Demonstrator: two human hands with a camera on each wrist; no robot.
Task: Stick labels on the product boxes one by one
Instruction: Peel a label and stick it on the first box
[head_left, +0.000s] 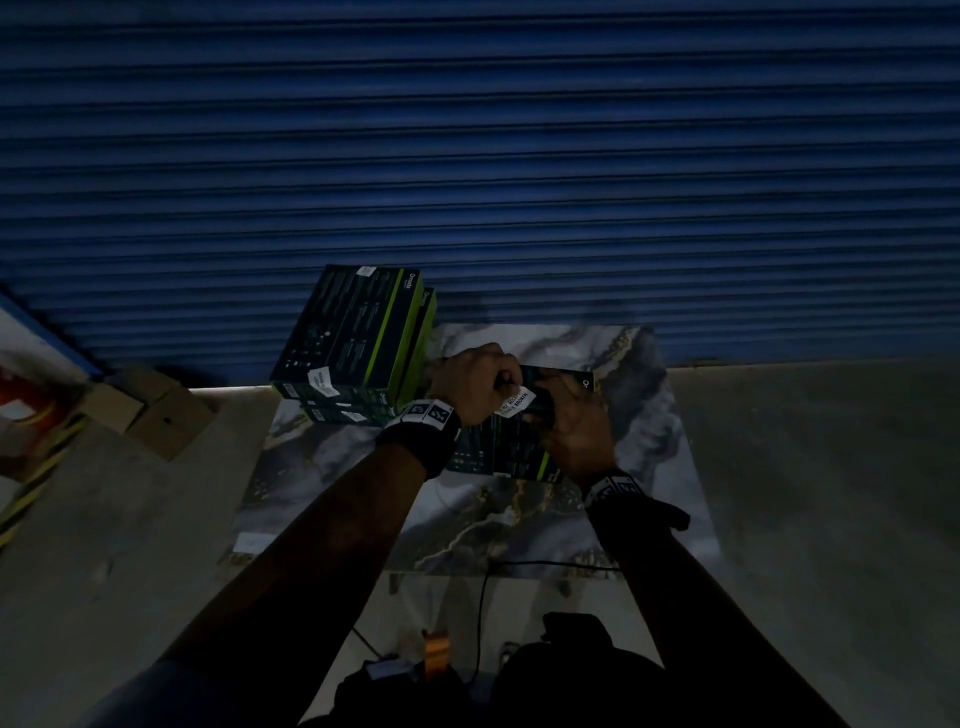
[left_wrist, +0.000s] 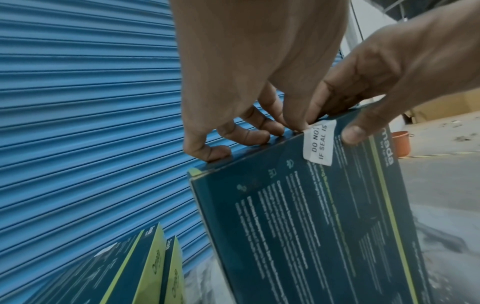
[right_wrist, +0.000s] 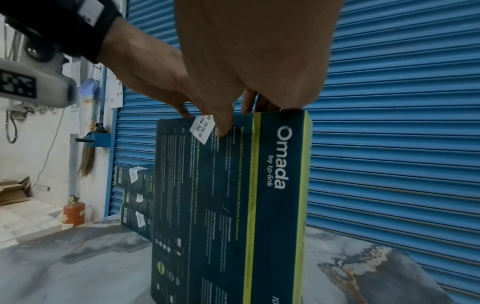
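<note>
Both hands meet out front, left hand fingers curled down, right hand thumb pressing.

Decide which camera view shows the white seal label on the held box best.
Left wrist: the seal label is large, its print sharp, wrapped over the Omada box edge. The right wrist view shows it smaller, part-covered by a thumb; the head view shows it dim.

Product boxes: four — one upright, three stacked. White labels: four, one per box. Hands: two. Fire extinguisher: one.

Stacked boxes left of held box
</note>
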